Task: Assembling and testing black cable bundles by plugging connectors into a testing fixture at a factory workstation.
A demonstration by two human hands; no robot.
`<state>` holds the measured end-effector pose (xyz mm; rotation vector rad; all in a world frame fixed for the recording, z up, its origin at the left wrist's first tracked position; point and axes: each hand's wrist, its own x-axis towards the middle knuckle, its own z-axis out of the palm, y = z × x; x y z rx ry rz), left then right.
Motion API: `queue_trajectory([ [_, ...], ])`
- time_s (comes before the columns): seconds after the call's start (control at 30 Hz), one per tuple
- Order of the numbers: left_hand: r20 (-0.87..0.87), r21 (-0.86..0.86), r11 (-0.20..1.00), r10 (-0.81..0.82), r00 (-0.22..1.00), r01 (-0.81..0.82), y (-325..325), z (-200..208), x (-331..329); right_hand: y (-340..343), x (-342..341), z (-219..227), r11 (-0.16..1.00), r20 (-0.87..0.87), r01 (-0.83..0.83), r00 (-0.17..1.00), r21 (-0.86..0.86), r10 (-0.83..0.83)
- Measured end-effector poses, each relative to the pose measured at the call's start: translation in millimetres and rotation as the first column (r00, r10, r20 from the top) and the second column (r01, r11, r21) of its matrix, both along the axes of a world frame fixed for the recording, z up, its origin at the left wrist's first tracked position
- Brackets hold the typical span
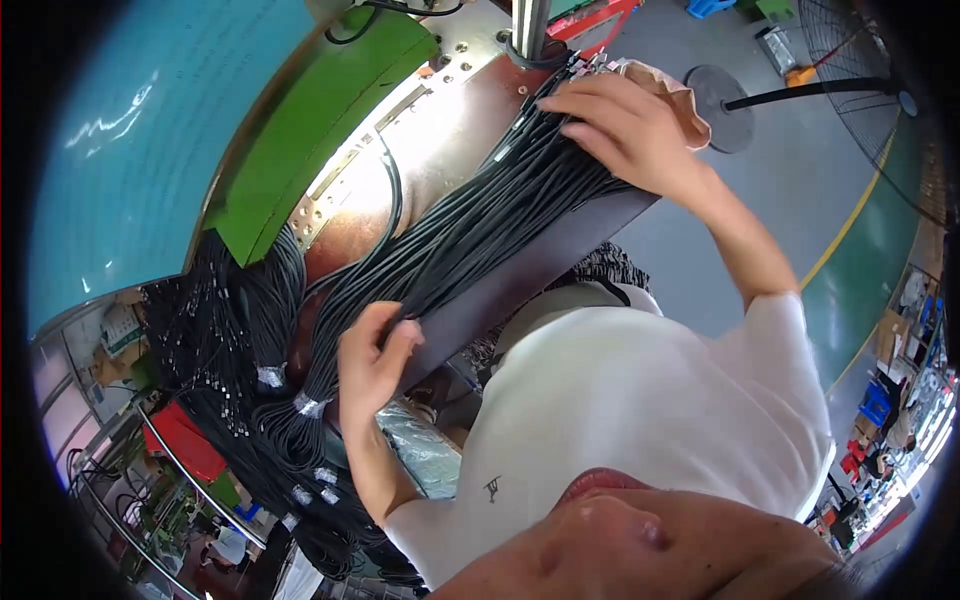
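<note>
A long bundle of black cables (500, 215) lies slantwise across a brown worktable. My right hand (635, 130) is at its far right end, with fingers stretched out over the cable ends and small connectors. At the near left edge of the bundle is my left hand (372, 360), its thumb and forefinger bent and apart. No cable shows between those two fingertips; its other fingers are partly hidden. Below the left hand hangs a cable coil bound with a clear tie (310, 405).
A green machine cover (325, 125) and a blue panel (150, 130) stand at the left. More black cables (205, 340) hang off the table's left end. A metal post (528, 30) rises at the back. A fan (845, 75) stands on the right.
</note>
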<state>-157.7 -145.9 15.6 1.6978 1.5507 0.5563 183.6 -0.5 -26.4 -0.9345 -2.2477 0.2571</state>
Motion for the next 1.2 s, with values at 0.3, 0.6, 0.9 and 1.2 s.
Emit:
queue_trajectory([
  [0.3,0.460,-0.614,0.690,-0.083,0.884,0.384,123,-18,127,108,-172,-62,0.886,0.583,-0.463,0.716,-0.016,0.384],
  [0.6,0.698,-0.533,0.668,-0.001,0.716,0.520,107,-10,123,101,-117,-15,0.805,0.232,-0.452,0.797,-0.384,0.558],
  [0.9,0.597,-0.495,0.689,-0.173,0.783,0.529,135,-3,176,107,-105,-10,0.688,0.249,-0.450,0.703,-0.569,0.666],
  [1.2,0.804,-0.445,0.895,0.382,0.456,0.034,16,-16,136,85,-82,-7,0.678,0.162,-0.451,0.752,-0.581,0.639],
])
